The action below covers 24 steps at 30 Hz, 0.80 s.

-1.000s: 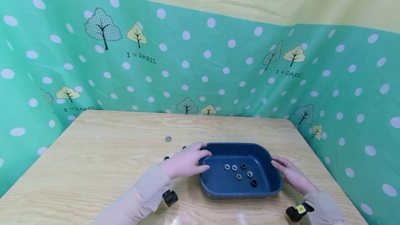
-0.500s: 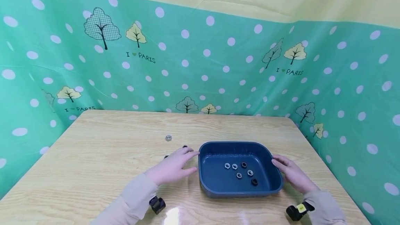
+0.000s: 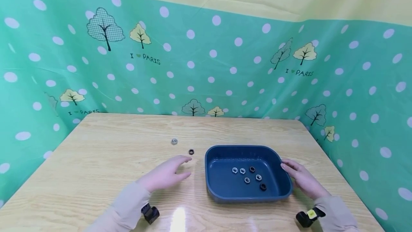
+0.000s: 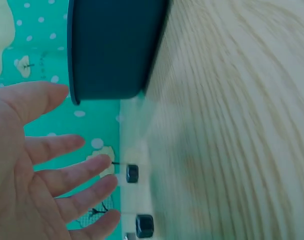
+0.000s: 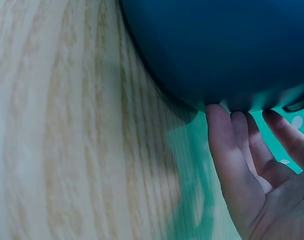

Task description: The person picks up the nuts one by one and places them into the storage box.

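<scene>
A dark blue rectangular tub [image 3: 222,200] stands on the table with several silver and black hex nuts [image 3: 258,177] scattered over its floor. To its left my left hand [image 3: 165,175] hovers above the wood, fingers spread and nothing in them. Just beyond its fingertips lies a black nut [image 3: 191,151], and farther back a silver nut [image 3: 174,141]. Another black nut [image 4: 145,226] shows near the fingers in the left wrist view; the hand hides it in the head view. My right hand [image 3: 304,180] touches the tub's right outer wall with extended fingertips [image 5: 219,112].
The wooden table [image 3: 112,142] ends at the back and right against a green polka-dot curtain [image 3: 209,63]. Black cameras [image 3: 150,213] are strapped to both wrists.
My left hand has moved left, from over the tub's left rim to the bare wood beside it, uncovering the nearby black nut. The right hand stays on the tub, which looks still.
</scene>
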{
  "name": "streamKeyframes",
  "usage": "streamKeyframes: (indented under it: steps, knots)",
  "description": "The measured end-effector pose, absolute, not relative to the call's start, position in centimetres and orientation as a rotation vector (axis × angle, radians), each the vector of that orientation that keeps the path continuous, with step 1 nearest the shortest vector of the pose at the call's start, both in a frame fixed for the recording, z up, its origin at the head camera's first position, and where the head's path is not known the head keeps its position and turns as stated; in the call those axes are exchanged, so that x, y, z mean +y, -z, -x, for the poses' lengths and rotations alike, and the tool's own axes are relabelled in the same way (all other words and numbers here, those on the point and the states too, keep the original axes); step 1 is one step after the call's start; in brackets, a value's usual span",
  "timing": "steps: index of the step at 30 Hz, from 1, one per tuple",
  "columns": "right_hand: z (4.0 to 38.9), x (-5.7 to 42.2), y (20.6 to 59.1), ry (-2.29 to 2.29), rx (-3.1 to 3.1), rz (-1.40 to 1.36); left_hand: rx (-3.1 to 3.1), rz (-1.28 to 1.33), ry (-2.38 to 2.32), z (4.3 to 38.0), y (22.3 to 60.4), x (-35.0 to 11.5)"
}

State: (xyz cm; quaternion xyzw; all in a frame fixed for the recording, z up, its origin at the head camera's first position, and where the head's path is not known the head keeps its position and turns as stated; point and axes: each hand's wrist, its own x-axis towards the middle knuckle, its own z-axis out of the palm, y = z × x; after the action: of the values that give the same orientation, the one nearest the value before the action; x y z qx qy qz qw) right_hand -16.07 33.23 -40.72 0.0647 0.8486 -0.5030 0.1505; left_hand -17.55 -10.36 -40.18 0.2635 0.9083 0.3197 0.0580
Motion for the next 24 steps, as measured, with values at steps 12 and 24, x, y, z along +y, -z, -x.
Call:
streamKeyframes:
  steps: [12,24]
  knots:
    - [16.0,33.2,40.8,1.494,2.425,-0.184,2.799,-0.686,-1.017,17.4,40.5,-12.7]
    - [16.1,33.2,40.6,1.465,2.422,-0.203,2.776,-0.569,-1.108,18.1,41.3,-15.1]
